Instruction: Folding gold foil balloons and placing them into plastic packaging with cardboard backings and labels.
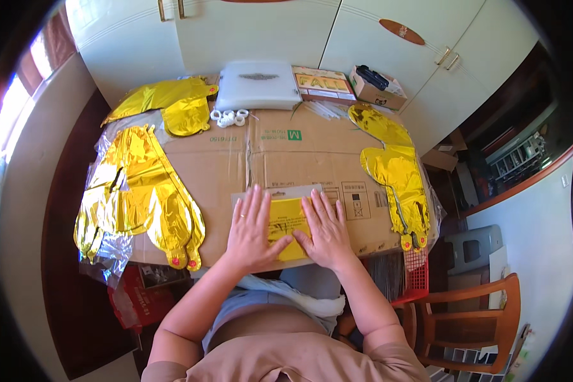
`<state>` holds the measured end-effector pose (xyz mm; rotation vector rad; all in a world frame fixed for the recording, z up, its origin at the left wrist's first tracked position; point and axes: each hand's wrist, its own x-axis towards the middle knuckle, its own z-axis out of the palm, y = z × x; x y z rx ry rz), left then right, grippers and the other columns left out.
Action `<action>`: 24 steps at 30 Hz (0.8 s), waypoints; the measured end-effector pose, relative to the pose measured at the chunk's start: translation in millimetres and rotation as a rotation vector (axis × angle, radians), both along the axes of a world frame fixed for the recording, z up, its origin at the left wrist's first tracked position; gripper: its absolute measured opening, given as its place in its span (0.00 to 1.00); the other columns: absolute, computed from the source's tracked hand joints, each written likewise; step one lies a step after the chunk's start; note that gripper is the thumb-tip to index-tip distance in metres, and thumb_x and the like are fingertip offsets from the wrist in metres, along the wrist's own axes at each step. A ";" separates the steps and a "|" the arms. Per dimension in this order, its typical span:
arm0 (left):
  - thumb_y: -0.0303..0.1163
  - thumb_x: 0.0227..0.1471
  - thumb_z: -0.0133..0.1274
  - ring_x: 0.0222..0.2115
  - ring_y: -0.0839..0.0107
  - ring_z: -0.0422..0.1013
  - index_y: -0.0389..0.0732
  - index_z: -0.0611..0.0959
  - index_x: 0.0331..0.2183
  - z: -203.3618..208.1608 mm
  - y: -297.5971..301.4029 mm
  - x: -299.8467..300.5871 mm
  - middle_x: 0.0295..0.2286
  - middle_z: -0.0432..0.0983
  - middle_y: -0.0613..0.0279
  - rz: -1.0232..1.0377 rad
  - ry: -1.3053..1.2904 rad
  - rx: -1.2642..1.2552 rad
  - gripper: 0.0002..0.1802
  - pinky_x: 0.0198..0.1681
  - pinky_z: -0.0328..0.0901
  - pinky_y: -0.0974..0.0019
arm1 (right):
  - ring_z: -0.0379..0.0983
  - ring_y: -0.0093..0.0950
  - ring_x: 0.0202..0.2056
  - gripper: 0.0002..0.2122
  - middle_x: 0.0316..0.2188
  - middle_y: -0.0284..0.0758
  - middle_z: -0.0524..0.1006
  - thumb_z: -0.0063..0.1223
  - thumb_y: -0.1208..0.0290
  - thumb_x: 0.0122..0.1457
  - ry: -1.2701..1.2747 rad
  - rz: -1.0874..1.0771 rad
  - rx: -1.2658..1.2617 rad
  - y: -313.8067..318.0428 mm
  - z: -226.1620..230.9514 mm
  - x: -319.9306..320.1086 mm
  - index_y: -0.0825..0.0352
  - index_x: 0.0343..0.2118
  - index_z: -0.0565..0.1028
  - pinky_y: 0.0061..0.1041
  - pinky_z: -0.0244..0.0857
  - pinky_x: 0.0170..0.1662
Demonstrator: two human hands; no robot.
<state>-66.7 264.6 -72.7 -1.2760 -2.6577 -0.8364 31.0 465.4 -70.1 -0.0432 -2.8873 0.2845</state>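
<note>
A flat yellow foil piece, folded into a square in a clear packet [287,215], lies at the near edge of the cardboard-covered table [261,156]. On its left side rests my left hand [254,230], palm down with the fingers stretched out. My right hand [325,230] lies flat on its right side in the same way. Both thumbs point inward over the packet. Dark print shows between them. The hands partly hide the packet's sides.
Flat gold foil balloons lie around: a large one [140,184] at left, another [156,105] behind it, one [398,169] at right. White ribbon rolls [228,119], a white case [258,88], a printed box [325,83] and a small carton [388,97] line the back. A wooden chair [468,316] stands near right.
</note>
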 end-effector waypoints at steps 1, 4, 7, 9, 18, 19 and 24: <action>0.56 0.53 0.57 0.69 0.40 0.42 0.32 0.55 0.67 -2.0 -6.6 -2.7 0.67 0.46 0.34 -0.024 -0.035 0.165 0.54 0.70 0.39 0.41 | 0.53 0.46 0.69 0.34 0.69 0.49 0.57 0.46 0.50 0.66 0.054 0.008 -0.018 -0.4 0.4 4.0 0.68 0.68 0.57 0.53 0.40 0.69; 0.53 0.48 0.63 0.69 0.39 0.43 0.38 0.58 0.67 8.8 -30.8 2.5 0.67 0.48 0.40 -0.190 -0.066 0.304 0.55 0.69 0.42 0.41 | 0.62 0.47 0.63 0.30 0.63 0.51 0.66 0.51 0.58 0.65 0.241 -0.011 -0.478 -0.2 3.2 28.0 0.70 0.65 0.62 0.48 0.51 0.66; 0.47 0.41 0.68 0.67 0.41 0.49 0.44 0.66 0.64 12.2 -61.4 32.5 0.65 0.55 0.46 -0.187 0.067 0.117 0.51 0.68 0.45 0.40 | 0.78 0.37 0.43 0.15 0.43 0.45 0.79 0.52 0.71 0.64 0.455 -0.171 -0.735 -17.5 9.3 69.1 0.70 0.52 0.75 0.30 0.71 0.45; 0.37 0.42 0.67 0.63 0.48 0.60 0.47 0.79 0.55 3.7 -77.3 45.9 0.59 0.67 0.52 -0.191 0.149 -0.015 0.35 0.66 0.51 0.41 | 0.77 0.28 0.33 0.07 0.32 0.38 0.80 0.52 0.72 0.65 0.555 -0.236 -0.650 -16.2 -0.3 89.9 0.71 0.39 0.79 0.25 0.71 0.37; 0.32 0.50 0.63 0.55 0.61 0.71 0.49 0.87 0.44 -14.7 -89.2 89.3 0.52 0.76 0.61 -0.547 0.339 0.352 0.16 0.62 0.62 0.48 | 0.78 0.22 0.37 0.25 0.41 0.33 0.80 0.48 0.49 0.68 0.072 -0.516 -1.679 15.8 -32.8 157.0 0.69 0.53 0.71 0.23 0.71 0.43; 0.33 0.51 0.63 0.55 0.61 0.71 0.50 0.87 0.44 -16.2 -86.3 92.5 0.53 0.76 0.62 -0.581 0.365 0.386 0.16 0.63 0.62 0.48 | 0.78 0.23 0.38 0.24 0.41 0.35 0.81 0.52 0.51 0.66 -0.040 -0.375 -1.830 28.0 -24.4 159.3 0.70 0.52 0.73 0.24 0.71 0.44; 0.33 0.52 0.63 0.59 0.63 0.67 0.53 0.86 0.47 -12.7 -76.2 97.9 0.57 0.72 0.65 -0.640 0.419 0.469 0.18 0.64 0.61 0.52 | 0.80 0.25 0.41 0.18 0.39 0.39 0.83 0.68 0.70 0.54 -0.203 -0.087 -1.866 86.4 -3.5 188.1 0.74 0.45 0.79 0.25 0.71 0.50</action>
